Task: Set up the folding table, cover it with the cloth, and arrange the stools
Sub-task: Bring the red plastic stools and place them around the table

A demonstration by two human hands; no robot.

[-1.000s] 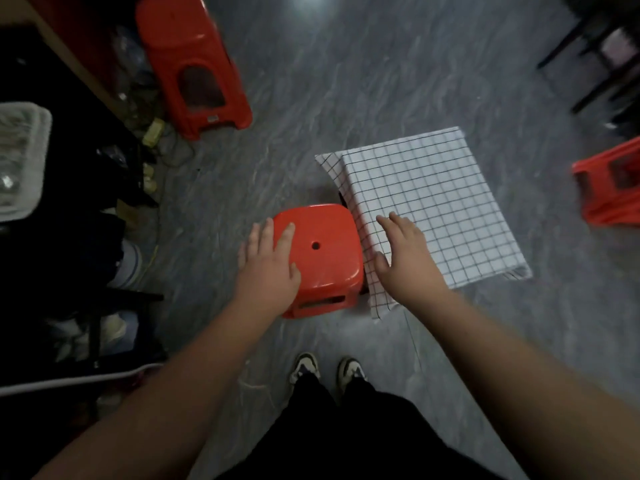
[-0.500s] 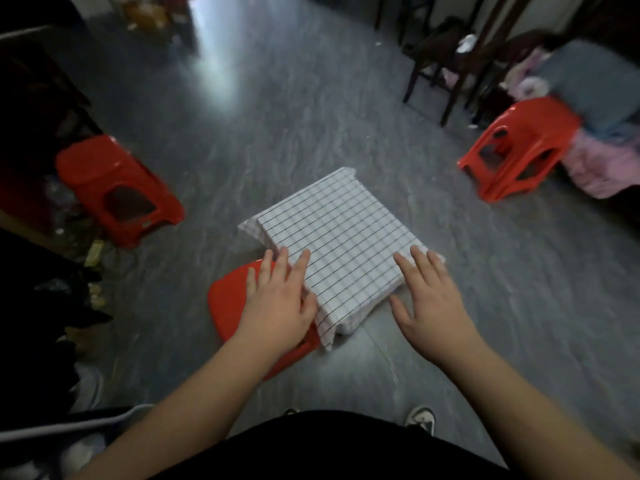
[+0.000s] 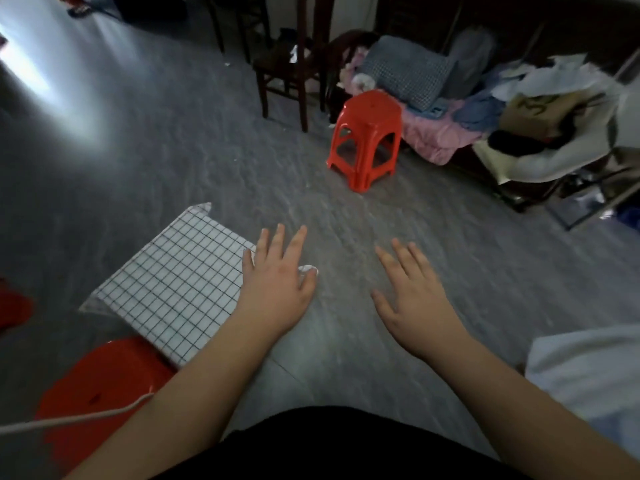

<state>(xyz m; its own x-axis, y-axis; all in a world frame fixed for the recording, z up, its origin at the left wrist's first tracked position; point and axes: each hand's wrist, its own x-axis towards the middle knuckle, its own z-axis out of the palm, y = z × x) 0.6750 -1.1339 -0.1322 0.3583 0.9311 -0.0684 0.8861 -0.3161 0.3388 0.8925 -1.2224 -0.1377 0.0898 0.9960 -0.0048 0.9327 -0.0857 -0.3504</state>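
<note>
A small low table under a white cloth with a black grid [image 3: 173,285] stands at the lower left. One red plastic stool [image 3: 100,379] sits against its near side, partly behind my left forearm. A second red stool [image 3: 367,147] stands upright on the floor farther off, right of centre. My left hand [image 3: 277,282] hovers with straight spread fingers over the table's right corner, holding nothing. Over bare floor to the right, my right hand [image 3: 412,292] is open with spread fingers and empty.
Grey marbled floor [image 3: 173,133] spreads ahead. Dark wooden chairs [image 3: 287,64] stand at the back. Piled clothes and bedding [image 3: 485,109] fill the right side behind the far stool. Part of another red stool [image 3: 14,306] shows at the left edge. A white cord [image 3: 69,419] crosses the lower left.
The view has swung up and right, bringing the far stool toward centre. Both hands have come off the near stool and the cloth and now hover in the air.
</note>
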